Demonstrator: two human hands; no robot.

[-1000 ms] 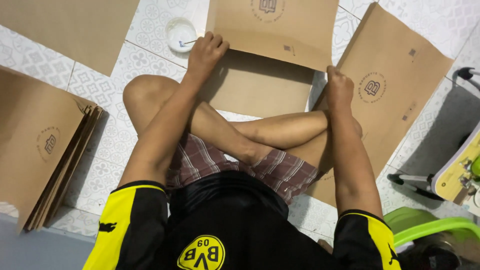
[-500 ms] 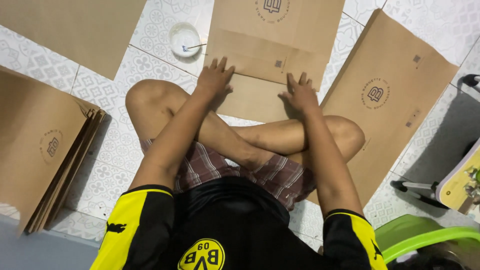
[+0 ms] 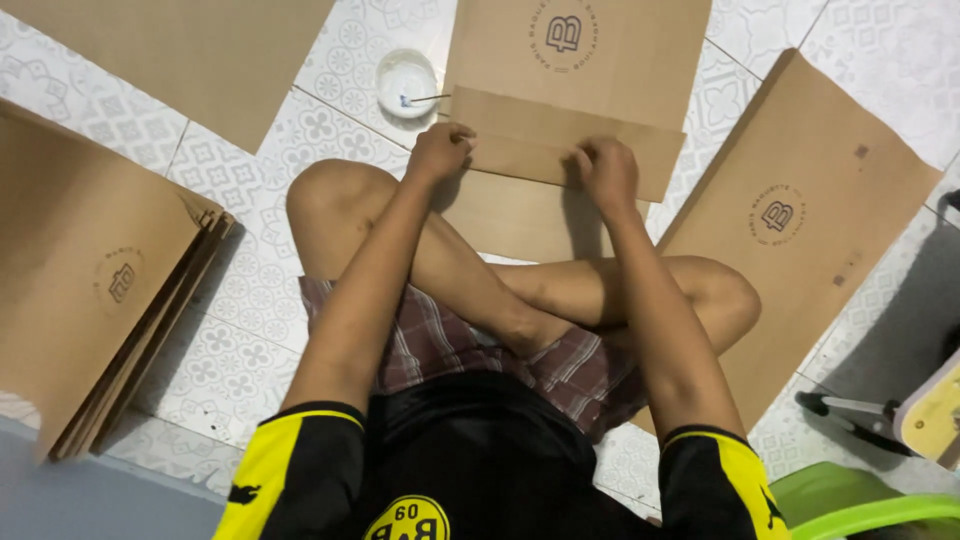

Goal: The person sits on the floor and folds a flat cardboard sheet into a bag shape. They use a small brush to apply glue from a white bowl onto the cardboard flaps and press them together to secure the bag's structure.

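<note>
Left hand (image 3: 438,152), right hand (image 3: 607,172) fisted.

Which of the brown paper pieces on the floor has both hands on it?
The folded brown sheet directly ahead, beside the white bowl: left hand and right hand press its flap. The others lie untouched.

A small white round dish (image 3: 406,83) with a thin stick in it sits on the patterned floor tiles (image 3: 250,290) near the top centre. A stack of flat brown cardboard sheets (image 3: 90,270) fills the left edge, and another printed sheet (image 3: 800,230) lies at the right. A green plastic stool (image 3: 860,505) shows at lower right.
</note>
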